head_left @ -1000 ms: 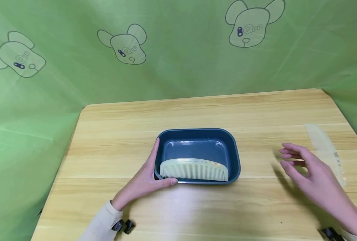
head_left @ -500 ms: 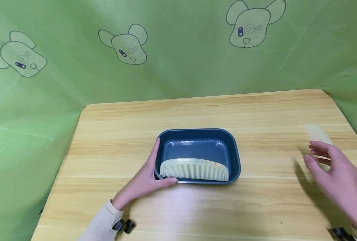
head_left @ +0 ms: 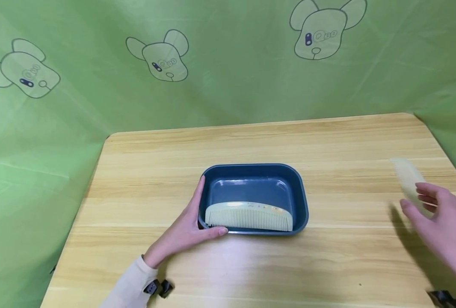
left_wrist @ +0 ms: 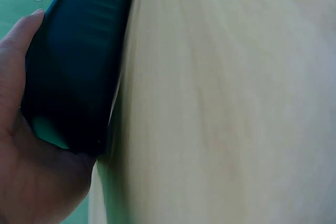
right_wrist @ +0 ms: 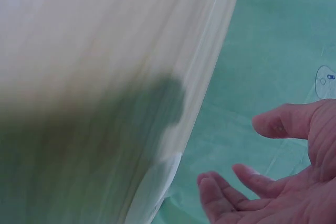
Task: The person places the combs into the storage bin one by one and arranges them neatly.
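Note:
A dark blue rectangular box (head_left: 253, 188), open at the top, sits mid-table. A pale comb (head_left: 249, 216) lies along its near side, teeth toward me. My left hand (head_left: 185, 226) holds the box's near left corner, thumb on the front rim and fingers along the left wall; the left wrist view shows the box's outer wall (left_wrist: 79, 61) against the hand. On the right lies a second pale comb (head_left: 407, 177), partly hidden by my right hand (head_left: 443, 226). That hand hovers over it, fingers loosely bent and thumb apart, holding nothing.
The wooden table (head_left: 155, 171) has its back edge against a green cloth (head_left: 232, 85) with printed animal heads. The second comb lies near the table's right edge. Below my right hand a shadow falls on the wood.
My right hand has moved rightward, from beside the second comb to over its near part. The left hand, the box and both combs stay where they were.

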